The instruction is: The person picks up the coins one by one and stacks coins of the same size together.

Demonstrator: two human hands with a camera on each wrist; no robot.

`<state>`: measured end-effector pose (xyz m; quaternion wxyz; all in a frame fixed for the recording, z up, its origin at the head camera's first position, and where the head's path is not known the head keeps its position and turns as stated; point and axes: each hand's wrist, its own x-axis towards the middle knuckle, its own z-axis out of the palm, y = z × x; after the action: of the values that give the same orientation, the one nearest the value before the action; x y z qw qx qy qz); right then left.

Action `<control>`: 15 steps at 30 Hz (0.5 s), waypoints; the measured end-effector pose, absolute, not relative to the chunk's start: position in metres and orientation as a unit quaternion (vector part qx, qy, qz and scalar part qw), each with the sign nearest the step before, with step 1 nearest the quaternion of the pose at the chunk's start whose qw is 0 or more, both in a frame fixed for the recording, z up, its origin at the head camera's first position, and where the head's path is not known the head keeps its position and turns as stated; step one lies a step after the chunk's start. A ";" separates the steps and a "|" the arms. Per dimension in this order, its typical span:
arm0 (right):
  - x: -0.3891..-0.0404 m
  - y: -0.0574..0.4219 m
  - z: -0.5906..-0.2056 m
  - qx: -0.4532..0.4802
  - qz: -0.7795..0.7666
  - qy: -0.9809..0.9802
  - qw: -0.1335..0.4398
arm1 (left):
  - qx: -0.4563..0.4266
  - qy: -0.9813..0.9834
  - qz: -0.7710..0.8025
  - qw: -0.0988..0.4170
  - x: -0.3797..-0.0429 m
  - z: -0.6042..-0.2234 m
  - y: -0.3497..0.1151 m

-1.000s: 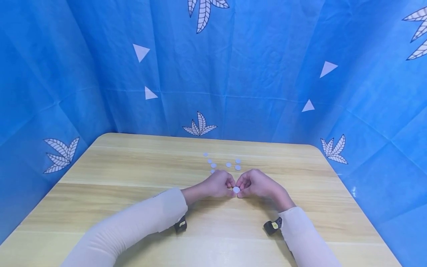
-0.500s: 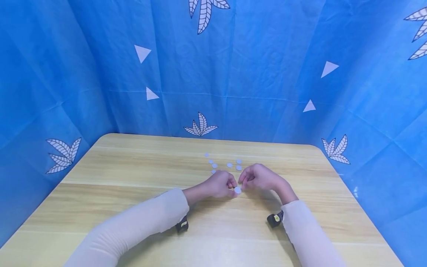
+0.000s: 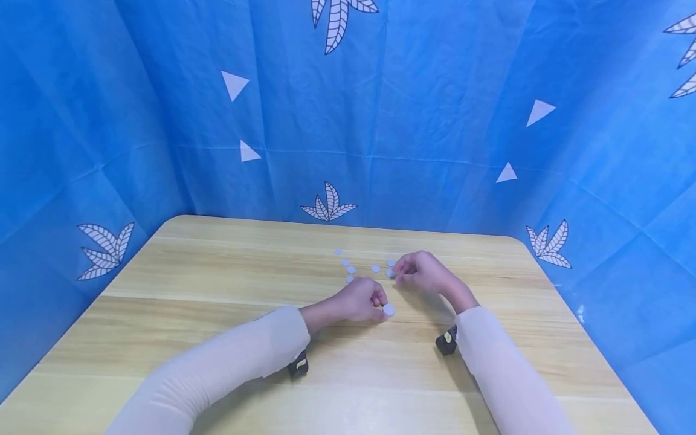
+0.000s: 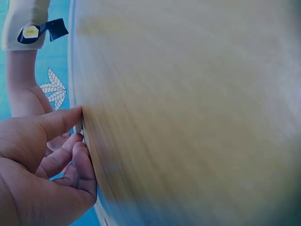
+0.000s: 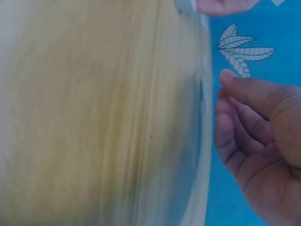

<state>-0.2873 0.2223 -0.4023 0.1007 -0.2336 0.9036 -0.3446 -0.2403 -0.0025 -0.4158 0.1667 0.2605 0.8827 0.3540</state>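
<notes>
My left hand (image 3: 361, 299) pinches a small stack of white round discs (image 3: 388, 310) on the table, between thumb and fingers. The stack's layered edge (image 5: 186, 5) shows at the top of the right wrist view. In the left wrist view, my left hand (image 4: 44, 162) mostly hides it. My right hand (image 3: 426, 273) reaches over the table to a single white disc (image 3: 390, 273), its fingertips close beside it. From the right wrist, my right hand (image 5: 258, 136) has thumb and fingers loosely bent, with a gap between them and nothing held.
Several more white discs lie flat behind the hands, such as one disc (image 3: 376, 269) in the middle and another disc (image 3: 338, 251) farther left. The wooden table (image 3: 217, 272) ends at a blue curtain (image 3: 435, 90) with leaf prints.
My right hand has left the stack and moved away from me to a loose disc at the back right. The left hand stays at the stack.
</notes>
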 end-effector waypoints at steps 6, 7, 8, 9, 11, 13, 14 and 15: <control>-0.299 0.221 -0.406 -0.218 -0.334 0.912 0.096 | 0.258 0.886 0.348 0.167 -0.241 -0.416 -0.002; -0.301 0.221 -0.406 -0.217 -0.334 0.912 0.097 | 0.259 0.886 0.347 0.167 -0.242 -0.416 -0.002; -0.302 0.220 -0.406 -0.215 -0.333 0.913 0.098 | 0.258 0.886 0.346 0.167 -0.242 -0.416 -0.002; -0.303 0.220 -0.406 -0.213 -0.332 0.914 0.100 | 0.258 0.886 0.346 0.167 -0.242 -0.417 -0.002; -0.305 0.220 -0.405 -0.210 -0.331 0.914 0.104 | 0.261 0.886 0.347 0.165 -0.242 -0.417 -0.002; -0.307 0.220 -0.406 -0.209 -0.332 0.913 0.109 | 0.264 0.885 0.348 0.164 -0.242 -0.417 -0.002; -0.308 0.220 -0.406 -0.211 -0.331 0.913 0.110 | 0.265 0.884 0.348 0.163 -0.242 -0.417 -0.002; -0.310 0.221 -0.407 -0.212 -0.332 0.913 0.110 | 0.267 0.884 0.348 0.162 -0.242 -0.417 -0.002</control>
<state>-0.3096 0.2206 -0.4066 0.1102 -0.2119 0.9125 -0.3320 -0.2420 -0.0021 -0.4172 0.1617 0.2671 0.8839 0.3481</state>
